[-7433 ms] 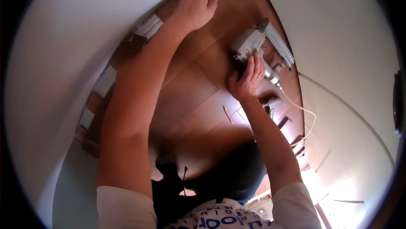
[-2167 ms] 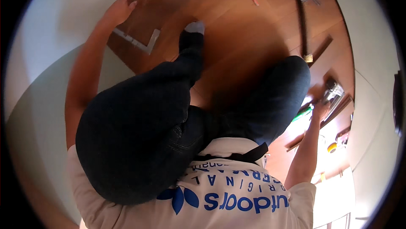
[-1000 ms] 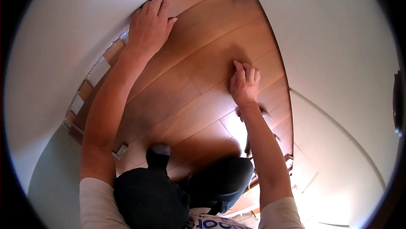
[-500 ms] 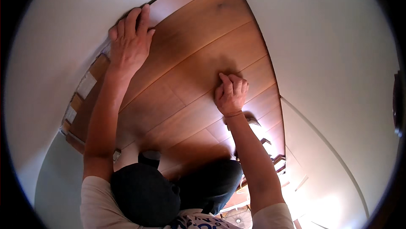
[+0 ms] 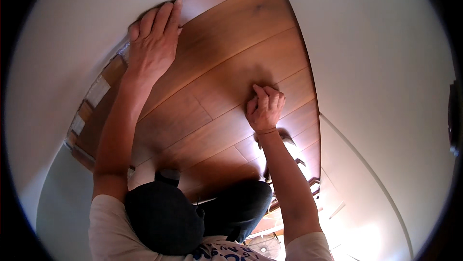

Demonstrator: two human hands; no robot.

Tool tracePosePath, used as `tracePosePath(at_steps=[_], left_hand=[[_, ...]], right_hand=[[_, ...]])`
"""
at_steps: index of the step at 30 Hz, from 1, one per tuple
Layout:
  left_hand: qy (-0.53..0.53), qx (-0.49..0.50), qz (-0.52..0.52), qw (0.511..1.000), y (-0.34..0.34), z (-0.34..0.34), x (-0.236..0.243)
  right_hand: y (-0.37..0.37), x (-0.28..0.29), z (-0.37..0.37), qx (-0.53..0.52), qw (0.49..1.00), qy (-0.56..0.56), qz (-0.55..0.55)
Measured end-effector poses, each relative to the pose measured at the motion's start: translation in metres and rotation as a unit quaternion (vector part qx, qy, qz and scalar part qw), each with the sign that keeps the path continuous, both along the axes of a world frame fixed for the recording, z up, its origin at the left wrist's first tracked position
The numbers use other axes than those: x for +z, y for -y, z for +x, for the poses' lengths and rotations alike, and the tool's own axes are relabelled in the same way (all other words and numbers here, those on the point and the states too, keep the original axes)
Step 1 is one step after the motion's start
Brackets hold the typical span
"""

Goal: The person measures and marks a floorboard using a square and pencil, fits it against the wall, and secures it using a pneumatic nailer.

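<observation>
My left hand (image 5: 155, 44) lies over a narrow wooden strip (image 5: 212, 0) along the wall at the far left. Its fingers are stretched out side by side, with their tips by the wall's foot; no object shows in the hand. My right hand (image 5: 266, 107) rests on the brown plank floor (image 5: 231, 70), its fingers curled in and nothing visible between them. The palm side of that hand is hidden. Beside the right forearm, a small object (image 5: 288, 141) in bright light is partly covered by the arm.
Pale walls stand on the left (image 5: 62, 58) and right (image 5: 376, 53). Short wood pieces and pale patches (image 5: 100, 91) line the left floor edge. Several dark-edged pieces (image 5: 313, 184) lie at the lower right, near a round fan (image 5: 265, 246). My bent knee (image 5: 251, 200) is close to the floor.
The view has shifted slightly. My left hand sits a little farther forward and right, still by the wall edge. My right hand stays on about the same spot of floor.
</observation>
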State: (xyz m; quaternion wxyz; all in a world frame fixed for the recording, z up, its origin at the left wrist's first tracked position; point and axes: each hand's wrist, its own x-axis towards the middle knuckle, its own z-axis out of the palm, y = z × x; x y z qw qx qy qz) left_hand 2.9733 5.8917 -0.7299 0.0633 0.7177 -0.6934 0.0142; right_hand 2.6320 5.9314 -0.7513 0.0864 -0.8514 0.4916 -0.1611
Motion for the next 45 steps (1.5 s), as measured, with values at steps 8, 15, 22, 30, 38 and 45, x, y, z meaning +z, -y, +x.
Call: tracePosePath(at_steps=[8,15,22,30,38,45], left_hand=[[-0.001,-0.023,-0.062,0.998,0.0,0.005,-0.009],[-0.106,-0.084,-0.03,0.99,0.001,0.017,-0.015],[-0.308,0.167,0.031,0.936,-0.055,0.039,0.001],[-0.371,0.308,0.083,0.872,-0.046,0.046,-0.009],[-0.433,0.35,0.066,0.828,-0.037,0.039,-0.019],[-0.441,0.352,0.038,0.825,-0.037,0.034,-0.021]], right_hand=[[-0.001,-0.003,0.0,0.003,1.0,0.013,0.006],[-0.004,-0.01,-0.003,0.0,1.0,0.003,-0.008],[-0.003,-0.01,-0.007,0.0,1.0,-0.003,-0.008],[-0.003,-0.003,-0.001,0.008,1.0,-0.006,0.009],[-0.001,-0.004,-0.001,0.01,1.0,-0.004,0.002],[-0.002,-0.004,0.001,0.004,1.0,-0.013,0.002]])
